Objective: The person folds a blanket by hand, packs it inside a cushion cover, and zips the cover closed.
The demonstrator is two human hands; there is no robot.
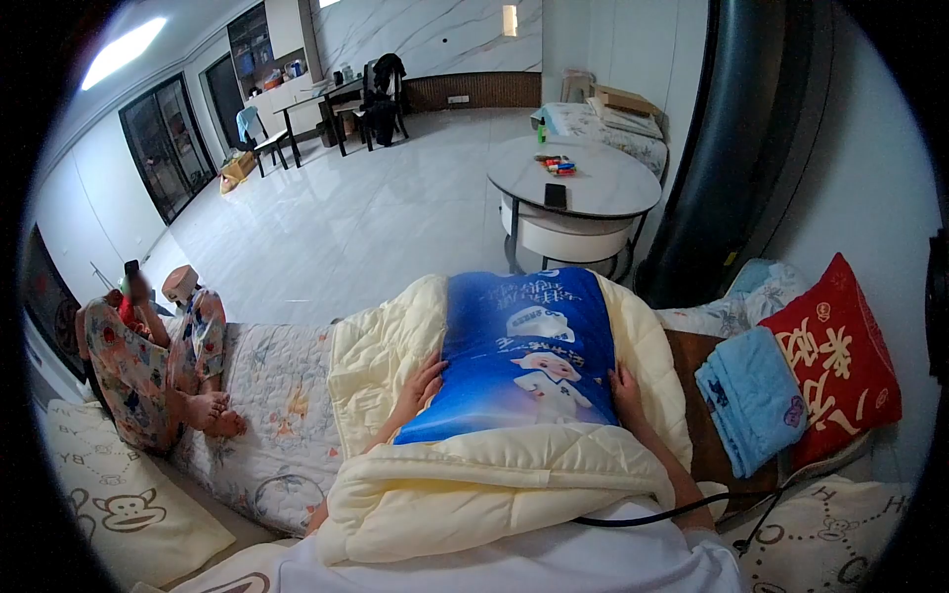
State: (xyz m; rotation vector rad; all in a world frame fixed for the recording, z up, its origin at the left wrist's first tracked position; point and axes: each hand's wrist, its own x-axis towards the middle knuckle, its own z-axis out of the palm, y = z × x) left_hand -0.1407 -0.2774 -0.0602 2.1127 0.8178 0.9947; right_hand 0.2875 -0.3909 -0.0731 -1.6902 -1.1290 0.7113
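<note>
A large blue printed bag [514,341], with a cartoon figure and white lettering that appears upside down, lies over my lap on a cream quilted comforter [395,346]. My left hand [423,385] holds the bag's left edge, its fingertips against the blue surface. At the opposite edge, my right hand [627,393] grips the bag's side, with some fingers hidden behind it. A thick folded part of the comforter covers the bag's near end and lies across my forearms.
A person with a phone [131,269] sits at left on the sofa. A round table [514,183] carries another phone [556,197] and small items. At right are a folded blue towel [748,400] and red cushion [840,346]. A black cable [652,518] crosses my right arm.
</note>
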